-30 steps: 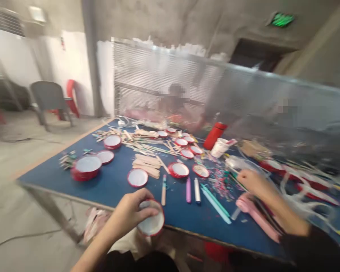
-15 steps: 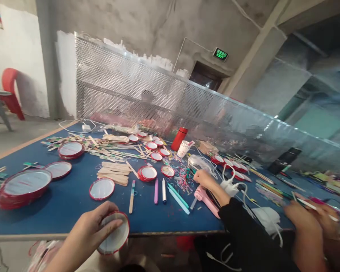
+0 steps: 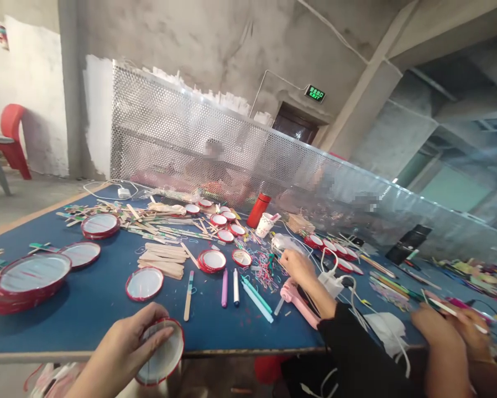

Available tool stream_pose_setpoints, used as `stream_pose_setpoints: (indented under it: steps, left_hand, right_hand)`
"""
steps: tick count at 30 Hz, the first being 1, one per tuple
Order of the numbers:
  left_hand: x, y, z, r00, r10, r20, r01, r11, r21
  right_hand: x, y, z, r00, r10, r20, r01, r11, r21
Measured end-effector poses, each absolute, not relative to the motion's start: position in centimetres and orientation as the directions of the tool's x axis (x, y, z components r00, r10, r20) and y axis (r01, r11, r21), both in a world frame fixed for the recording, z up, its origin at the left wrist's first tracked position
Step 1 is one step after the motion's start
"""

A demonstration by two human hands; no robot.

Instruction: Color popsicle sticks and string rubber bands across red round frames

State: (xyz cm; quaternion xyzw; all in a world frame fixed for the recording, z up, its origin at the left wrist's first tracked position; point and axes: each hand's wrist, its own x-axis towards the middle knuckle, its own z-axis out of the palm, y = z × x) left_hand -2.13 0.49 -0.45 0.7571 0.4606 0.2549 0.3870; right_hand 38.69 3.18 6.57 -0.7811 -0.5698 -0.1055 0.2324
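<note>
Left fingers (image 3: 152, 314) pinch a red-rimmed disc (image 3: 166, 356); right fingers (image 3: 288, 258) are beside coloured bands (image 3: 265, 272), their grip impossible to tell; beyond them, a sign (image 3: 315, 93) reads EXIT

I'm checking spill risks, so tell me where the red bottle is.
In the head view, the red bottle stands slightly right of centre on the far side of the blue table, left of the white cup, before the perforated panel.

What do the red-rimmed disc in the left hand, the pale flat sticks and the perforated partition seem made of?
Red-rimmed disc: perhaps plastic or a stretched skin; smooth pale face, material uncertain. Pale flat sticks: likely unfinished wood, matt tan. Perforated partition: probably metal; grey sheen, regular holes.
</note>
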Motion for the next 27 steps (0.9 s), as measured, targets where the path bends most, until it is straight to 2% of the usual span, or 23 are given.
stream_pose_setpoints:
  steps: [2,5,8,12,18,22,24,27]
  left_hand:
    - [-2.1,0.2,-0.2,0.443,0.895,0.052,0.485,-0.288,0.826]
    - [-2.3,-0.3,0.2,0.457,0.886,0.082,0.438,-0.304,0.846]
    - [-2.8,-0.7,0.3,0.515,0.854,0.081,0.345,-0.292,0.892]
    - [-3.2,-1.1,0.1,0.512,0.853,0.099,0.201,-0.231,0.952]
    - [-3.1,-1.2,0.4,0.509,0.855,0.094,0.216,-0.233,0.948]
    - [-3.1,-1.2,0.4,0.516,0.853,0.084,0.214,-0.223,0.951]
    - [-3.2,-1.3,0.4,0.507,0.859,0.075,0.235,-0.222,0.946]
    - [-3.2,-1.4,0.6,0.493,0.867,0.077,0.275,-0.239,0.931]
  right_hand:
    - [36.3,2.2,6.7,0.253,0.869,0.425,0.953,-0.149,-0.262]
    - [29.9,0.4,5.2,0.08,0.882,0.464,0.934,0.096,-0.343]
    - [22.7,-1.3,2.9,-0.085,0.856,0.51,0.838,0.338,-0.428]
    - [17.3,-2.6,0.7,-0.169,0.802,0.573,0.692,0.51,-0.51]
    - [16.8,-3.1,-0.4,-0.189,0.782,0.594,0.595,0.573,-0.564]
    - [16.5,-3.5,-0.6,-0.155,0.802,0.577,0.576,0.547,-0.607]
    - [16.4,-3.5,-0.6,-0.116,0.839,0.531,0.554,0.499,-0.666]
    - [16.3,-3.5,-0.4,-0.087,0.922,0.377,0.464,0.373,-0.804]
